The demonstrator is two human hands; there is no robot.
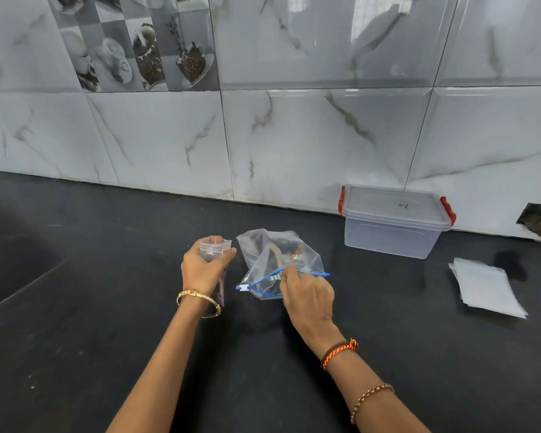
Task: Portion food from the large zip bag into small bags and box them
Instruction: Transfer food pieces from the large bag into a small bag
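In the head view, the left hand [204,267] is curling its fingers and thumb around a small clear bag [215,246], holding it upright above the dark countertop [75,307], its open mouth facing up and something dark showing inside. The right hand [306,296] is reaching just beside it to the large zip bag [280,262], with its fingertips pinching at the blue zip edge of the bag's opening; whether they are also reaching inside cannot be told. The large zip bag is lying on the countertop between the two hands and slightly beyond them, and brown and dark pieces of food [286,250] are showing through its plastic. The small bag and the large bag are sitting close together, nearly touching. A clear plastic box [394,221] with red latches is standing with its lid on, farther back to the right, against the marble-tiled wall [294,135]. A stack of flat small bags [486,287] is lying on the countertop well to the right of the right hand.
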